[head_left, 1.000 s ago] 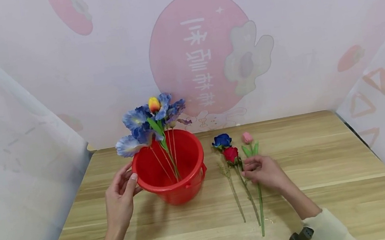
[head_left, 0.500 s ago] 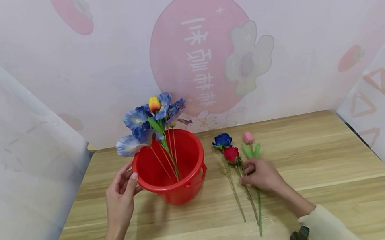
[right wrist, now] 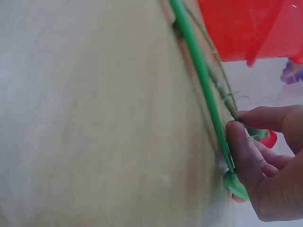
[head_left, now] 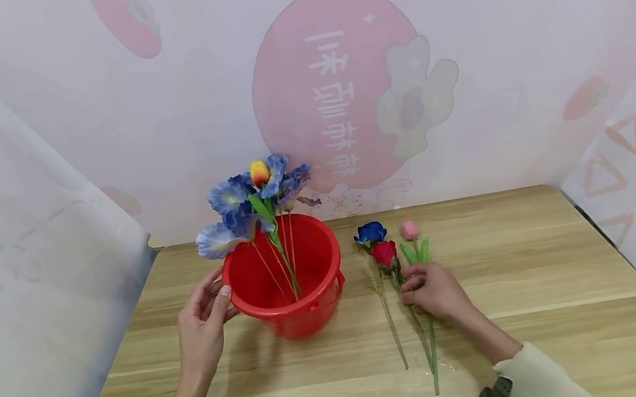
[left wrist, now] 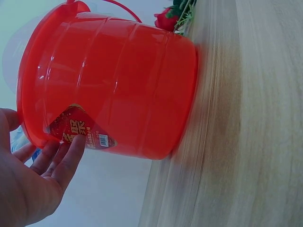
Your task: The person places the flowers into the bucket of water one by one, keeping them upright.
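Observation:
At the left, my left hand (head_left: 202,334) holds the side of a red plastic bucket (head_left: 301,321), thumb at the rim. In the left wrist view its fingers lie against the outer wall by a diamond-shaped label (left wrist: 78,127). Blue artificial flowers (head_left: 227,197) and a yellow-orange tulip (head_left: 259,173) stand inside, leaning left. My right hand (head_left: 435,291) pinches the stem of a red rose (head_left: 384,253) between thumb and index finger, just under the bloom. The right wrist view shows this stem (right wrist: 228,100) in the pinch, beside a smooth green tulip stem (right wrist: 201,71).
A blue rose (head_left: 371,232) lies left of the red one, its thin stem pointing toward me. A pink tulip (head_left: 409,230) with green leaves lies on the right, partly under my right hand. The wooden table (head_left: 512,253) meets a printed backdrop (head_left: 496,135) behind.
My right hand has moved slightly left and its thumb and finger have come together on the red rose's stem. The left hand stays at the bucket. The head view has shifted slightly.

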Demonstrator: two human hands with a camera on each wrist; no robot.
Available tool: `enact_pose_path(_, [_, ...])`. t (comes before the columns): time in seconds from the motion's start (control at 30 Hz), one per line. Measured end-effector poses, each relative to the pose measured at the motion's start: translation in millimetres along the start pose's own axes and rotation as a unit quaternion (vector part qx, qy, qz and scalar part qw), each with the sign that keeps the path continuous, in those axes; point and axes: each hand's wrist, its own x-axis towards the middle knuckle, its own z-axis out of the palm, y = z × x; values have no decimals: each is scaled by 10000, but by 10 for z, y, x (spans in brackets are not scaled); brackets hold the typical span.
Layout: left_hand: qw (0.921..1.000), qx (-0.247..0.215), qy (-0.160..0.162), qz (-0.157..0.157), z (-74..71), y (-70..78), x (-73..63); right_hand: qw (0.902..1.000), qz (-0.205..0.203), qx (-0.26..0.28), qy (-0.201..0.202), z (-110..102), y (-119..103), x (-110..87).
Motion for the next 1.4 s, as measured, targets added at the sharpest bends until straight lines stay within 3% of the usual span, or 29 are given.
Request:
enact_pose_path(0.33, [10000,-48,-7,-8,18,8,8,9987,-201,456,50,-212,-164,-63])
enact_pose_path(0.7, [10000,-67,-1,13,-1,-21,1,9960,-621,621,154,-276,-404,-50])
enact_pose_path(1.4, [10000,-26,-3,4,7,-33,10,9851,-1365,1040,124,-265,-1197,20])
